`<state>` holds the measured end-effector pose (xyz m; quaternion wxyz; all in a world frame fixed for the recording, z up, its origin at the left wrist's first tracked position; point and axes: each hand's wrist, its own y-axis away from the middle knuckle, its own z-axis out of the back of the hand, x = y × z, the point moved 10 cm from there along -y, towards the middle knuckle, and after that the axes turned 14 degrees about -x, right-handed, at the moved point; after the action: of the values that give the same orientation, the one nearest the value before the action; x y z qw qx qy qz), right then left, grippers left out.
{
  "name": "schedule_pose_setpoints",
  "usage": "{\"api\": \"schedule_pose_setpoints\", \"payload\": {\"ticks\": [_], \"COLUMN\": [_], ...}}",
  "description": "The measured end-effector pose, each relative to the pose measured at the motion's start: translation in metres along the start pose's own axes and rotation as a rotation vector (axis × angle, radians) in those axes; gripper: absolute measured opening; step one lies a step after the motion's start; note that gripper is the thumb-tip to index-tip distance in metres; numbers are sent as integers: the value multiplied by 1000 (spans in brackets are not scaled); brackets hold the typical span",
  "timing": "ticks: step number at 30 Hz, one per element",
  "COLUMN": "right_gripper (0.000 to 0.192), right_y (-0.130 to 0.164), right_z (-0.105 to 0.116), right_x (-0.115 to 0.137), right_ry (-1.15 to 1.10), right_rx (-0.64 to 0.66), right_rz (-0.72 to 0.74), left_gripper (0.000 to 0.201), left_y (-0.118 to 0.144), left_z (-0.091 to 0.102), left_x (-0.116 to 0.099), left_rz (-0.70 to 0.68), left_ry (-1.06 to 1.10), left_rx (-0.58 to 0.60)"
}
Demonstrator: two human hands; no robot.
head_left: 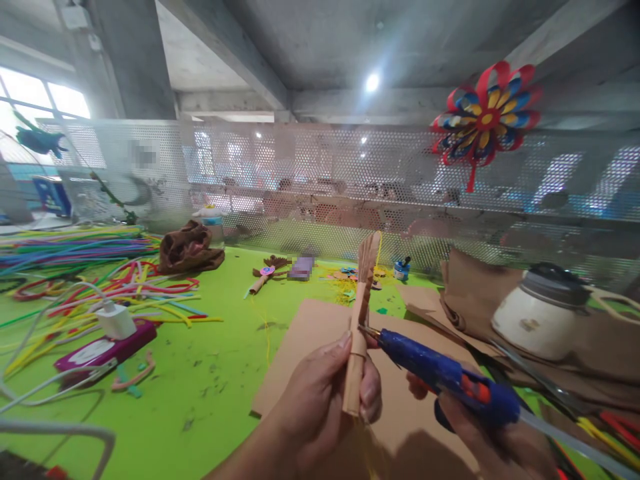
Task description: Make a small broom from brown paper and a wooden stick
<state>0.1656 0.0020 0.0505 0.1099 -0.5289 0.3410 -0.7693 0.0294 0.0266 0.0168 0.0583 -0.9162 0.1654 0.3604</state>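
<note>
A rolled brown paper strip (361, 313) is being held upright by the left hand (325, 393), w/ the thumb and fingers pinched around its lower part. The strip is standing above a flat brown card sheet (310, 353) lying on the green table (220, 373). The strip's top is being fanned out a bit, like folded pleats.

A blue glue gun (440, 377) is being gripped by the right hand (495, 433), fingers closed around the handle. The gun's metal tip is being pressed at the strip, approx. at its middle, just above the left thumb. A clear glue stick is sticking out the back of the gun, toward the lower right.

On the left side of the table, lots of colored pipe cleaners (85, 267) are being spread out in a messy pile. A white charger plug (116, 321) is lying on a pink power bank (105, 350), w/ white cables looping around. A brown crumpled thing (187, 248), maybe cloth or paper, is being kept near the mesh wall (320, 187).

On the right, a white jar w/ a dark lid (543, 313) is lying tilted on brown paper sheets (595, 347). A red, blue & yellow paper flower (487, 117) is being hung on the mesh wall, up high. A small craft flower (267, 272) is lying farther back on the table.
</note>
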Motion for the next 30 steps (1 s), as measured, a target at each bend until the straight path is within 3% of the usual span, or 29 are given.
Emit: {"api": "schedule_pose_setpoints", "payload": {"ticks": [5, 9, 12, 20, 30], "right_gripper": [21, 15, 19, 28, 25], "right_y": [1, 0, -1, 0, 1], "right_z": [-2, 15, 16, 11, 12], "right_x": [4, -17, -26, 9, 11], "right_ry": [-74, -1, 6, 25, 120], "right_rx": [51, -22, -15, -99, -51], "right_rz": [-4, -43, -72, -11, 79], "left_gripper": [30, 28, 28, 30, 35], "left_y": [0, 1, 2, 1, 1], "left_z": [-1, -1, -1, -6, -3], "left_x": [-2, -1, 2, 3, 4], "left_rz": [25, 32, 44, 36, 42], "left_ry": [29, 12, 4, 15, -13], "left_rx": [3, 1, 3, 40, 36]}}
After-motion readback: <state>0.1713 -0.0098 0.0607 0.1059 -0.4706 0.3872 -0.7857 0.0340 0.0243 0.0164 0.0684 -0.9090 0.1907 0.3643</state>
